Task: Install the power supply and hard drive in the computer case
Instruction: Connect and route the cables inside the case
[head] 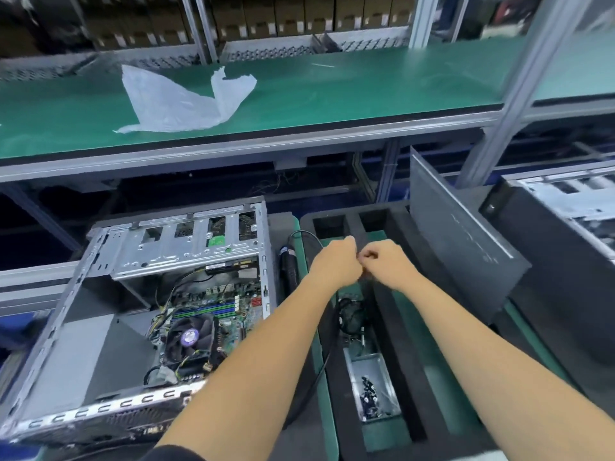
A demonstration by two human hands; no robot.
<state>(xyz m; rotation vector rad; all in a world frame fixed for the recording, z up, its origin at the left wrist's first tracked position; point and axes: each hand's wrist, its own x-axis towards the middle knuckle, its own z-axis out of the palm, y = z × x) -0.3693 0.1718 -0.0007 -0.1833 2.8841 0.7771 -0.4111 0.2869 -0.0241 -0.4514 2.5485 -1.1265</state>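
Left hand [336, 262]: its fingers are curled and pinch something tiny at the tips. It is too small to name.
Right hand [386, 262]: curled too, fingertips touching the left hand's, pinching the same tiny thing.
Where the hands are: above the far end of the black foam tray [392, 344], to the right of the computer case [139, 314].
Computer case: lies open on the left of the counter [301, 241]. The fan [188, 339] and the green board show inside. The near left part inside is bare, so the power supply is likely not in yet.
Power supply and hard drive: I cannot tell where they are.
Screws: a small metal box [371, 387] of them sits in the tray, near the person.
Screwdriver [289, 264]: a black one lies between the case and the tray.
Step now: I think the hands are picking or freeing one small piece.
How to do it well: keep the pinch firm and stay over the tray, so a dropped piece lands there.
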